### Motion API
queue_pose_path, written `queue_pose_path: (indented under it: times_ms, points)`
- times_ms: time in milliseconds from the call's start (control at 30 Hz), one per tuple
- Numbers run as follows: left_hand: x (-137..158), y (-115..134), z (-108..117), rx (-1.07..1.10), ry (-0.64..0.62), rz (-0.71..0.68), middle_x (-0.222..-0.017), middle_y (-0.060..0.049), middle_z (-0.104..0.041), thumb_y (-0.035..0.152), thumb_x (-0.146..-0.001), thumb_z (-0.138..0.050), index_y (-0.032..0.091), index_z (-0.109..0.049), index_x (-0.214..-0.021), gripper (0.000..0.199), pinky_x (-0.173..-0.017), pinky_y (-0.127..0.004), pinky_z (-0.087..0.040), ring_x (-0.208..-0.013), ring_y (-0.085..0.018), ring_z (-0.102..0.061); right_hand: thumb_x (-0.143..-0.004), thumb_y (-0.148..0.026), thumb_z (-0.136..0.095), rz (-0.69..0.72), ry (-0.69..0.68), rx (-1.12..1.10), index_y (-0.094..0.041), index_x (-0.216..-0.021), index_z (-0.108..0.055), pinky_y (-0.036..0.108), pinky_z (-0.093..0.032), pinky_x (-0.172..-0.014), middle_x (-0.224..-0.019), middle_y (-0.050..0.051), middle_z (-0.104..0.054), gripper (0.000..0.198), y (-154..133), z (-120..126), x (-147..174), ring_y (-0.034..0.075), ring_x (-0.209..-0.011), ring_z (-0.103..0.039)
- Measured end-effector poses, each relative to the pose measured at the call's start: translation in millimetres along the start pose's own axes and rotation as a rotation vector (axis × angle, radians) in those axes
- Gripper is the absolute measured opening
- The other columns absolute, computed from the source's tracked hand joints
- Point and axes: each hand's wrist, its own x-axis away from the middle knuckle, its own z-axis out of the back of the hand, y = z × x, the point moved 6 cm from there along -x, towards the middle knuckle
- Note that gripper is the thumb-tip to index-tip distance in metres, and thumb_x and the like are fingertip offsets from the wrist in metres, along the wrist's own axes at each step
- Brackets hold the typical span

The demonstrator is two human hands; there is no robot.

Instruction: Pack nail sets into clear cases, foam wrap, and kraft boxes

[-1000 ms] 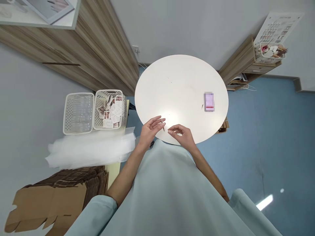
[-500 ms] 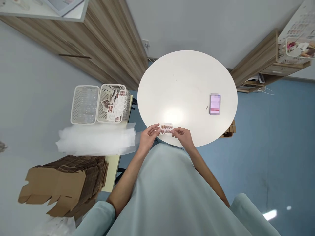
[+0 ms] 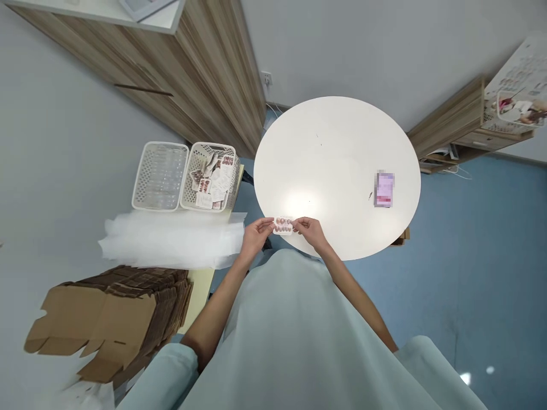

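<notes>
Since half a second ago, our hands are drawing the card of nail-like pieces leftward relative to the white table. From the head view, we are holding it between both hands, its long axis running side to side: our left hand is pinching the left end, fingers nearly closed, and our right hand is pinching the right end. Neither hand is nearer; both are touching it. It is overlapping the table's near-left edge; we cannot tell its height. A pixelated lilac object is lying farther right; white baskets and folded cardboard are standing leftward.
</notes>
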Motion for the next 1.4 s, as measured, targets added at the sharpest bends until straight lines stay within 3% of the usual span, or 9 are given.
queue_pose_path:
  times_ms: [133,267,367,500,767,967,1100,1233,1400]
  points:
    - [-35.5,-28.9,15.4,-0.099,-0.045,0.003,-0.116,-0.015,-0.079,0.045,-0.078,-0.082,0.016,-0.078,-0.109,0.043,-0.097,-0.045,-0.061,-0.103,-0.029,-0.076,-0.085,-0.052,-0.073,-0.026,0.049,0.129,-0.021,-0.083,-0.074,0.034,-0.057,-0.081,-0.083,0.005,-0.077,0.031,30.9,-19.3,-30.2,0.021,-0.082,-0.072]
    - [-59.6,-48.4,20.2,-0.222,-0.085,0.082,-0.119,-0.017,-0.079,0.028,-0.078,-0.078,0.014,-0.076,-0.113,0.038,-0.102,-0.046,-0.059,-0.110,-0.031,-0.076,-0.088,-0.040,-0.069,-0.088,0.181,0.322,-0.021,-0.085,-0.073,0.037,-0.058,-0.089,-0.092,0.007,-0.080,0.020,52.5,-21.6,-45.1,0.022,-0.089,-0.073]
    - [-65.2,-52.8,28.5,-0.264,-0.104,0.117,-0.128,-0.018,-0.077,0.023,-0.079,-0.076,0.013,-0.074,-0.118,0.040,-0.103,-0.047,-0.059,-0.116,-0.032,-0.075,-0.088,-0.034,-0.068,-0.124,0.311,0.459,-0.022,-0.092,-0.075,0.039,-0.058,-0.094,-0.105,0.008,-0.081,0.015,55.8,-18.6,-40.7,0.023,-0.098,-0.074]
    - [-58.4,-47.9,54.2,-0.233,-0.152,0.076,-0.132,-0.017,-0.076,0.023,-0.084,-0.071,0.014,-0.072,-0.121,0.038,-0.103,-0.047,-0.060,-0.114,-0.030,-0.076,-0.090,-0.041,-0.066,-0.086,0.349,0.505,-0.022,-0.098,-0.075,0.038,-0.059,-0.091,-0.110,0.009,-0.081,0.023,43.5,-30.9,-26.4,0.023,-0.097,-0.075]
    - [-39.2,-13.9,159.5,-0.175,-0.033,-0.109,-0.128,-0.009,-0.078,0.031,-0.089,-0.068,0.023,-0.072,-0.123,0.035,-0.102,-0.042,-0.061,-0.111,-0.025,-0.076,-0.091,-0.054,-0.066,0.070,0.266,0.485,-0.022,-0.106,-0.074,0.041,-0.060,-0.091,-0.108,0.009,-0.081,0.036,-20.3,-103.8,-11.4,0.025,-0.096,-0.076]
    - [-51.8,7.2,267.6,-0.293,0.261,-0.224,-0.130,-0.011,-0.075,0.029,-0.093,-0.065,0.020,-0.070,-0.126,0.034,-0.104,-0.041,-0.059,-0.110,-0.025,-0.075,-0.094,-0.054,-0.063,0.177,0.186,0.544,-0.025,-0.107,-0.075,0.042,-0.061,-0.090,-0.119,0.008,-0.079,0.034,-69.6,-174.5,-20.3,0.026,-0.103,-0.073]
    - [-68.1,3.2,331.2,-0.498,0.457,-0.192,-0.136,-0.018,-0.068,0.029,-0.094,-0.063,0.015,-0.065,-0.134,0.043,-0.110,-0.048,-0.053,-0.120,-0.033,-0.070,-0.094,-0.051,-0.064,0.239,0.127,0.560,-0.024,-0.107,-0.075,0.041,-0.059,-0.091,-0.116,0.008,-0.079,0.033,-95.2,-214.2,-27.2,0.025,-0.104,-0.073]
    - [-89.8,-7.1,365.0,-0.629,0.530,-0.123,-0.142,-0.025,-0.061,0.030,-0.090,-0.068,0.008,-0.057,-0.144,0.058,-0.118,-0.052,-0.044,-0.134,-0.040,-0.060,-0.094,-0.050,-0.064,0.264,0.097,0.576,-0.023,-0.107,-0.075,0.038,-0.059,-0.088,-0.114,0.008,-0.079,0.032,-109.9,-239.2,-29.9,0.025,-0.103,-0.073]
    - [-117.3,-13.3,373.3,-0.759,0.479,-0.027,-0.141,-0.028,-0.060,0.035,-0.089,-0.070,0.005,-0.053,-0.146,0.066,-0.115,-0.052,-0.045,-0.134,-0.043,-0.058,-0.094,-0.049,-0.064,0.277,0.103,0.594,-0.023,-0.106,-0.076,0.037,-0.059,-0.086,-0.112,0.008,-0.080,0.031,-111.4,-250.3,-27.8,0.024,-0.096,-0.073]
